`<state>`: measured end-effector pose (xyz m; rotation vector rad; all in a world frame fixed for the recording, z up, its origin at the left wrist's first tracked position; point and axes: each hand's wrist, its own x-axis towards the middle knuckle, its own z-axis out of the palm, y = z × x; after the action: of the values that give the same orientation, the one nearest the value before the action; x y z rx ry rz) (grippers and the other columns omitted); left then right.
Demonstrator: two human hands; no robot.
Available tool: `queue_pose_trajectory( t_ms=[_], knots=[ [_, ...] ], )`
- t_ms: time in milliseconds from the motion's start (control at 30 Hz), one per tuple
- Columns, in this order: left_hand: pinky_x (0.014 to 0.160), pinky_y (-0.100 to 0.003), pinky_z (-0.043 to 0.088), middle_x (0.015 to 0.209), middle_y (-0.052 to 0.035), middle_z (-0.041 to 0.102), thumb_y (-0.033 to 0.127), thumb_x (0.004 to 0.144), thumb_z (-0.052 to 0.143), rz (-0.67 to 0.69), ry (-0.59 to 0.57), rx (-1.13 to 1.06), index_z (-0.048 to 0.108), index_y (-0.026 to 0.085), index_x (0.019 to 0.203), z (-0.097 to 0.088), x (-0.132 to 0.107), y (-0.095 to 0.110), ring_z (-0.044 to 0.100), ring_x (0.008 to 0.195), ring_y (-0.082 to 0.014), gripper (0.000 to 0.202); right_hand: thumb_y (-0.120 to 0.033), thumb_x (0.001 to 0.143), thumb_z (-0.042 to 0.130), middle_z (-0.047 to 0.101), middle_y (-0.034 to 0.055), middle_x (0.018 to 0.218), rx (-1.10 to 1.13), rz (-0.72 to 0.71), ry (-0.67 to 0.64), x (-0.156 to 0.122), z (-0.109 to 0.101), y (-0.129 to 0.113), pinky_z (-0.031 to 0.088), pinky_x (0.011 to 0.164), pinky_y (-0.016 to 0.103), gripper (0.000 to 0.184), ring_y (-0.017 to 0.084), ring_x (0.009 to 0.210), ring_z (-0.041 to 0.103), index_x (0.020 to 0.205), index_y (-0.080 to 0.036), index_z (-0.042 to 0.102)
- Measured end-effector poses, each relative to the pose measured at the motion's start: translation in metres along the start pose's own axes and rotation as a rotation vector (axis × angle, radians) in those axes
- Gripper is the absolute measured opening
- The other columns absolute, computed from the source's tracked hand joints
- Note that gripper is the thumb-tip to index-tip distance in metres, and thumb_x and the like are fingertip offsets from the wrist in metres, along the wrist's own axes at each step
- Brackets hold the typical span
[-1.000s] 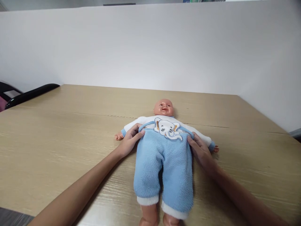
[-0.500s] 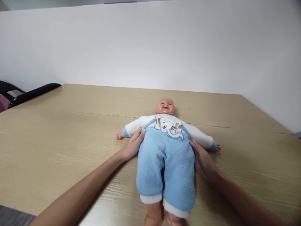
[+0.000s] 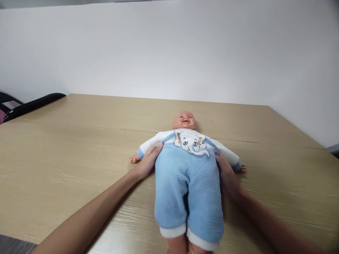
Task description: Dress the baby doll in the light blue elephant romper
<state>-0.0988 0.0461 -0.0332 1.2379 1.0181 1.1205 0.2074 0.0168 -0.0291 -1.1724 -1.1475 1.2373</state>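
Observation:
A baby doll (image 3: 188, 176) lies on its back on the wooden table, head toward the wall and arms spread out. It wears a white top and fuzzy blue overalls with an elephant face (image 3: 191, 143) on the chest. My left hand (image 3: 150, 160) grips the left side of its waist, thumb on top near the blue strap. On the opposite side, my right hand (image 3: 227, 176) holds the waist the same way, its fingers partly hidden behind the cloth. The doll's feet are cut off by the bottom edge of the view.
The wooden table (image 3: 79, 151) reaches back to a white wall (image 3: 164, 53), with a seam across it behind the doll's shoulders. A black chair (image 3: 34, 106) stands at the far left edge. Grey floor (image 3: 16, 246) shows at the lower left.
The doll's lower body has shifted slightly right and toward me, and its head tips back a little more. Both hands keep hold of its waist. The view has moved slightly.

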Motion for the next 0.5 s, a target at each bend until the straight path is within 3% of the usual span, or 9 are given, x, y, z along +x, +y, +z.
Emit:
queue_pose_trajectory(
  t_ms=[100, 167, 233, 333, 500],
  knots=[
    [0.091, -0.034, 0.047, 0.096, -0.0022, 0.061, 0.063, 0.104, 0.065, 0.030, -0.021, -0.004, 0.065, 0.022, 0.098, -0.007, 0.003, 0.001, 0.053, 0.093, -0.0218, 0.042, -0.053, 0.099, 0.067, 0.077, 0.0011, 0.128, 0.009, 0.013, 0.106, -0.001, -0.001, 0.001, 0.043, 0.124, 0.044, 0.027, 0.031, 0.136, 0.061, 0.114, -0.031, 0.074],
    [0.083, -0.032, 0.043, 0.092, -0.0003, 0.054, 0.060, 0.103, 0.066, 0.043, -0.037, -0.013, 0.061, 0.022, 0.095, -0.010, 0.004, 0.003, 0.047, 0.088, -0.0196, 0.040, -0.054, 0.097, 0.069, 0.076, 0.0017, 0.120, -0.062, -0.029, 0.139, -0.002, -0.002, 0.000, 0.046, 0.117, 0.042, 0.025, 0.031, 0.128, 0.061, 0.106, -0.031, 0.073],
    [0.078, -0.030, 0.038, 0.091, 0.0007, 0.049, 0.058, 0.104, 0.065, 0.061, -0.048, 0.009, 0.058, 0.021, 0.093, -0.013, 0.004, 0.006, 0.042, 0.085, -0.0179, 0.039, -0.055, 0.099, 0.068, 0.071, 0.0013, 0.104, -0.135, -0.103, 0.093, -0.004, -0.003, -0.002, 0.049, 0.102, 0.039, 0.025, 0.028, 0.109, 0.061, 0.097, -0.030, 0.069],
    [0.074, -0.029, 0.033, 0.086, 0.0014, 0.043, 0.059, 0.104, 0.063, 0.100, -0.077, 0.109, 0.054, 0.020, 0.087, -0.017, 0.005, 0.013, 0.037, 0.080, -0.0165, 0.044, -0.053, 0.102, 0.066, 0.059, -0.0009, 0.089, -0.165, -0.167, -0.029, -0.005, -0.007, -0.003, 0.045, 0.082, 0.035, 0.028, 0.023, 0.086, 0.051, 0.090, -0.028, 0.064],
    [0.070, -0.030, 0.029, 0.082, 0.0012, 0.040, 0.061, 0.103, 0.063, 0.126, -0.109, 0.216, 0.051, 0.020, 0.079, -0.024, 0.007, 0.017, 0.035, 0.077, -0.0166, 0.049, -0.046, 0.101, 0.067, 0.052, -0.0009, 0.085, -0.058, -0.094, -0.112, -0.004, -0.016, 0.003, 0.040, 0.075, 0.035, 0.021, 0.022, 0.081, 0.046, 0.093, -0.027, 0.065]
  ],
)
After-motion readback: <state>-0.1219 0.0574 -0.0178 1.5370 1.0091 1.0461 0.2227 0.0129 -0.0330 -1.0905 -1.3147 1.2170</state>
